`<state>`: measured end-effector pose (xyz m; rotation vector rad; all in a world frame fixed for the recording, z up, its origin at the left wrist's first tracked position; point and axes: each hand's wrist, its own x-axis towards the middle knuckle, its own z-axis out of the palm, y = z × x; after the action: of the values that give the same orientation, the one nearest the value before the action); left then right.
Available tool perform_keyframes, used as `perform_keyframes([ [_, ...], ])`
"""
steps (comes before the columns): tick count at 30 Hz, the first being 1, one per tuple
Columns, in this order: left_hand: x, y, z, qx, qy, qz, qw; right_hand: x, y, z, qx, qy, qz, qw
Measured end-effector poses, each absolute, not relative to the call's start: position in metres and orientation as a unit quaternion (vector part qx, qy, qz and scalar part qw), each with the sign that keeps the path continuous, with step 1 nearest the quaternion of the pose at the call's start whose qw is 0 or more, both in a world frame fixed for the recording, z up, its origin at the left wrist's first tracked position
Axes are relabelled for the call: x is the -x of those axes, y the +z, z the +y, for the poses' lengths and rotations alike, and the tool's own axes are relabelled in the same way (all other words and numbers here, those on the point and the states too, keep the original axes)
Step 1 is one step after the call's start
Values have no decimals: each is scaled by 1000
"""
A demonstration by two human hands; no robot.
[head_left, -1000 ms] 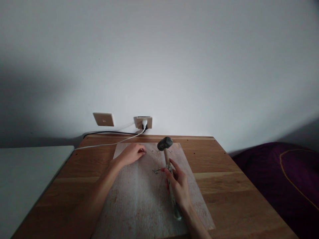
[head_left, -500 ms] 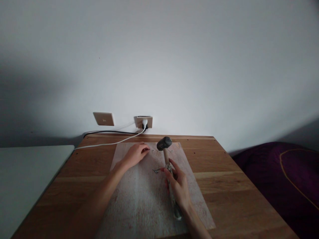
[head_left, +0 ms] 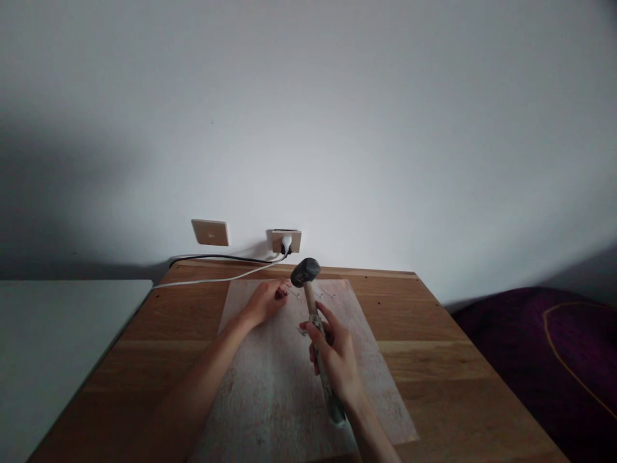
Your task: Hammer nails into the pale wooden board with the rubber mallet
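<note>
Your right grip [head_left: 335, 357] is wrapped around the handle of a hammer [head_left: 312, 301], its dark head pointing away from you over the far part of a worn, pale board [head_left: 270, 386]. Your left grip [head_left: 265, 302] is over that board's far left, fingers curled in and narrow, close to the hammer head; you cannot tell whether they pinch anything. Thin nails [head_left: 331, 294] show in the board's far part, to both sides of the hammer handle, and a few more nails [head_left: 302, 332] are just beside your right fingers. The board lies flat on the wooden bench [head_left: 434, 366]. Behind it, a white plug [head_left: 286, 242] sits in the wall socket [head_left: 296, 242], and a white cable [head_left: 202, 281] runs off to your left.
</note>
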<state>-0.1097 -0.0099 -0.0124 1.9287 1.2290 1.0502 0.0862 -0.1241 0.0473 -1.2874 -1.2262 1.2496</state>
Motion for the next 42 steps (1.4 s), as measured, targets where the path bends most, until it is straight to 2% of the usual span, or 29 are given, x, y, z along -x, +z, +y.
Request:
perform_keyframes([
  [10,109,-10,-12,-726,383,498,279,-82,22,-131,559,437,-562,426],
  [17,110,-16,-10,-719,402,469,317,-84,21,-134,569,422,-559,431],
  [25,109,-10,-14,-729,395,494,261,-85,21,-134,561,370,-625,396],
  [33,111,-11,-11,-723,407,490,268,-89,20,-132,579,400,-560,437],
  [42,113,-9,-13,-733,392,472,295,-86,24,-134,575,410,-557,438],
])
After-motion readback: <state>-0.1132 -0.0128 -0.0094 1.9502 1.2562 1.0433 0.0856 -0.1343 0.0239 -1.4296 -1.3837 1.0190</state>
